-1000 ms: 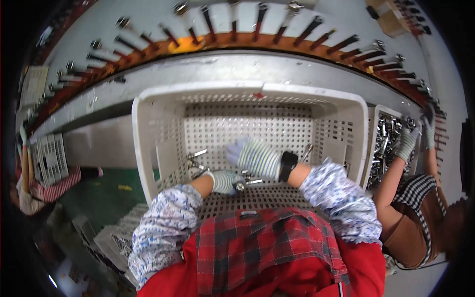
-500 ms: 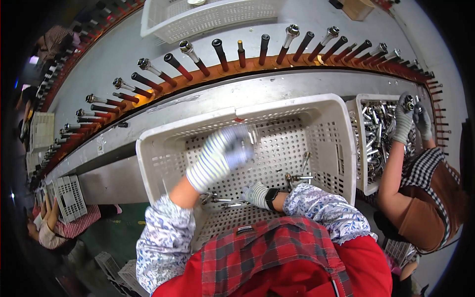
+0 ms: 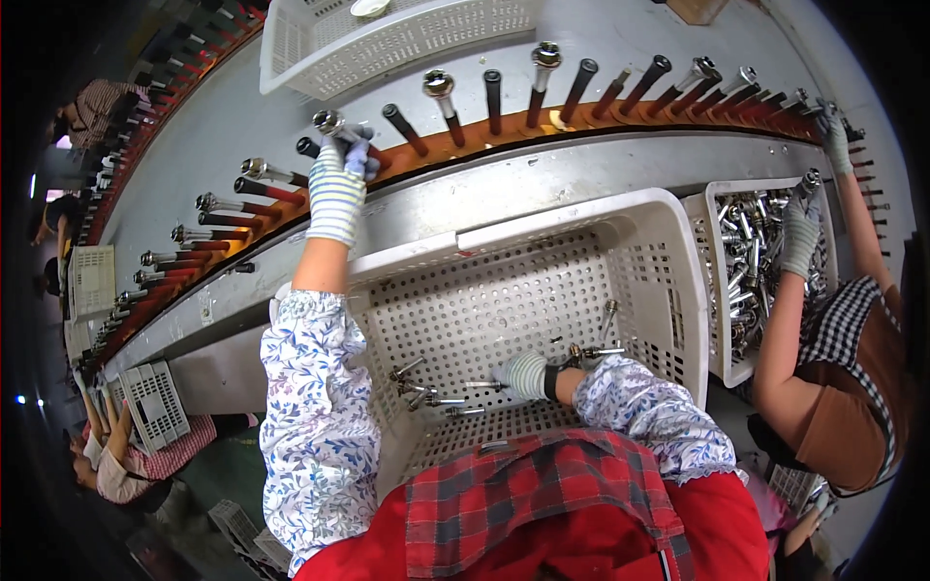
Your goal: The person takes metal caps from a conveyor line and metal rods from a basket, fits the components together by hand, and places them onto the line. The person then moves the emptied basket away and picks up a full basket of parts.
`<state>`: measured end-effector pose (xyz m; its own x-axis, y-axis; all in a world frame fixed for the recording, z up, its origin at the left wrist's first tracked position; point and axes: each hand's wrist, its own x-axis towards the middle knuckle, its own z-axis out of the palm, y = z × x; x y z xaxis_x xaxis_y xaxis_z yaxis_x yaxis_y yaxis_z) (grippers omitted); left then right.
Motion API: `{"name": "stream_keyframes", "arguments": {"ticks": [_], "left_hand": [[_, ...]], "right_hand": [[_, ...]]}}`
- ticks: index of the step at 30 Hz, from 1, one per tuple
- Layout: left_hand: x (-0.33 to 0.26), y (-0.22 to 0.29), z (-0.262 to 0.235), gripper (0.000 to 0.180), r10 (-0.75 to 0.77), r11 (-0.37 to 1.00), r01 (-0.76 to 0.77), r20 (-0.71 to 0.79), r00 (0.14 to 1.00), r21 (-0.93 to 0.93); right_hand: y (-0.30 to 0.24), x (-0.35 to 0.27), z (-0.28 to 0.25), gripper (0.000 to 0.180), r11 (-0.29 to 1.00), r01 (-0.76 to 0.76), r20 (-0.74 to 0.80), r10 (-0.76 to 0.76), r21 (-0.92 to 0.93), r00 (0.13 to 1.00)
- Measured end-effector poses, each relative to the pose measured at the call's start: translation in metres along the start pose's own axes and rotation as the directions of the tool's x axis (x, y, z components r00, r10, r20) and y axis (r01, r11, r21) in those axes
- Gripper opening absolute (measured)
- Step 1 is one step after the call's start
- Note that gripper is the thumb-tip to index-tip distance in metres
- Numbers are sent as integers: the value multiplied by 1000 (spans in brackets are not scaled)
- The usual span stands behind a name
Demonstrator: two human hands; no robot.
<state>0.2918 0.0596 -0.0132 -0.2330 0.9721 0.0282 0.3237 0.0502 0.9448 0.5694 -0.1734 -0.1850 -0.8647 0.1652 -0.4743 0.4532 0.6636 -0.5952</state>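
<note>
My left hand [image 3: 337,194], in a striped glove, reaches over the bench edge to the curved row of upright posts. Its fingers close round a chrome-headed metal fitting [image 3: 328,121] there. Down inside the white plastic crate [image 3: 465,240], my gloved right hand [image 3: 528,375] is closed at a slender metal part [image 3: 483,385], which sticks out from its fingertips. Several similar chrome fittings [image 3: 417,395] lie on the crate floor to the left. A few more fittings [image 3: 591,351] lie beside my right wrist, partly covered by the sleeve.
Dark posts [image 3: 402,128], some topped with chrome fittings, line the orange track [image 3: 484,136]. Beyond stands another white crate [image 3: 417,48]. At right, a co-worker's gloved hands [image 3: 802,228] work by a crate full of fittings [image 3: 741,261]. Other people are at far left.
My left hand has moved from above the crate, up and left to the posts. The posts have shifted leftward. My right hand stays low in the crate, now with a slender part at its fingertips.
</note>
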Motion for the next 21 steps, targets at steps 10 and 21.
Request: {"name": "stream_keyframes", "arguments": {"ticks": [10, 21], "left_hand": [[-167, 56, -2, 48, 271, 924, -344, 344, 899, 169], [-178, 101, 46, 32, 484, 248, -930, 796, 363, 273]], "right_hand": [[-34, -69, -176, 39, 182, 169, -183, 64, 969, 981], [-66, -127, -187, 27, 447, 219, -298, 113, 867, 948]]}}
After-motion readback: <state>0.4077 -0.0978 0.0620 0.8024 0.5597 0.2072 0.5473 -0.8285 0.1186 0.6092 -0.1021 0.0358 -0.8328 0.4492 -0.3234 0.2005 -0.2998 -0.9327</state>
